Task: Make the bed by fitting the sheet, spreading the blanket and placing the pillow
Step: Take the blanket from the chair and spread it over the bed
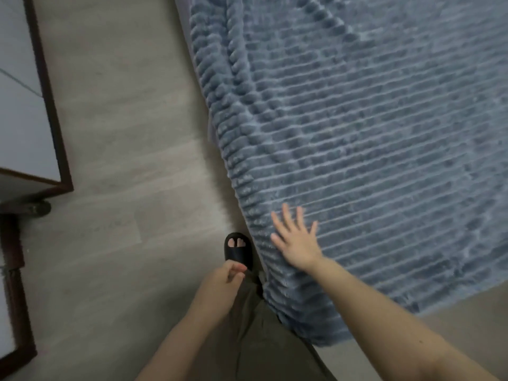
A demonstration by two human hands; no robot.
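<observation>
Blanket (371,138), blue-grey, ribbed plush: covers nearly all of the bed surface in view and hangs over the near side edge toward the floor (123,160). A few long folds run down its left part near the edge; the remainder lies fairly flat. Judgement: spreading step is well along, smoothing of the edge folds and squaring of the corner still to do. Sheet: not visible, hidden under the blanket if fitted, so cannot confirm that step. Pillow: not in frame, placement presumably still outstanding. Floor is pale wood-look plank, with a narrow aisle between bed and a dark-framed cabinet (41,111) with light panels at left; this piece limits room to step back but is well apart from the blanket. Olive trouser leg (255,334) stands against the hanging blanket edge and may pin or drag it. Right hand (298,243): fingers straight and spread wide, palm down on the blanket near the edge, holding nothing. Left hand (224,281): fingers loosely curled, beside the trouser leg; whether it pinches the cloth, cannot tell. Black open-toe slipper (238,250) on the floor just beside the bed edge.
</observation>
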